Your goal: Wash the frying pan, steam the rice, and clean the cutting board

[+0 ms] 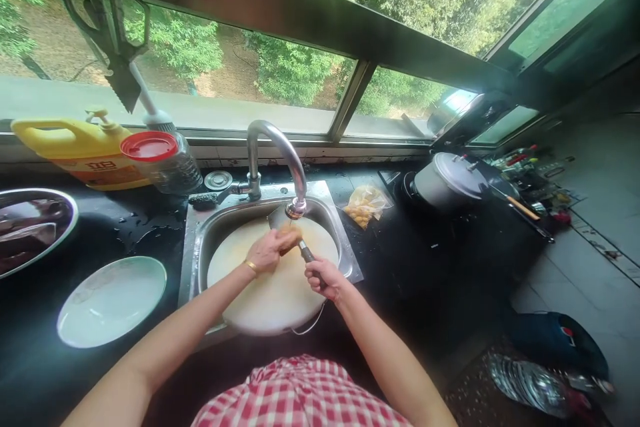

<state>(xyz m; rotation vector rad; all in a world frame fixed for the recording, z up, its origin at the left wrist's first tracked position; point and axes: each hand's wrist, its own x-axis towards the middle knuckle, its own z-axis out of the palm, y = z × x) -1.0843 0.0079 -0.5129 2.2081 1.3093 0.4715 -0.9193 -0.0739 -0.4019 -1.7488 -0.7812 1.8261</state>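
Observation:
My right hand (324, 278) is closed around the dark handle of a kitchen knife (305, 251). Its wide blade points up and left under the spout of the faucet (297, 209). My left hand (267, 251), with a gold bracelet at the wrist, has its fingers pressed together against the blade and hides most of it. The fingertips are slightly blurred. Below both hands, a large round white cutting board (250, 310) covers most of the steel sink (200, 260); a wire loop sticks out at its near edge.
A bag of yellowish pieces (367, 205) lies right of the sink, with a lidded pot (445, 180) beyond. To the left are a white plate (113, 300), a basin (37, 227), a red-lidded jar (165, 163) and a yellow jug (85, 150). Scissors and other tools (113, 33) hang above.

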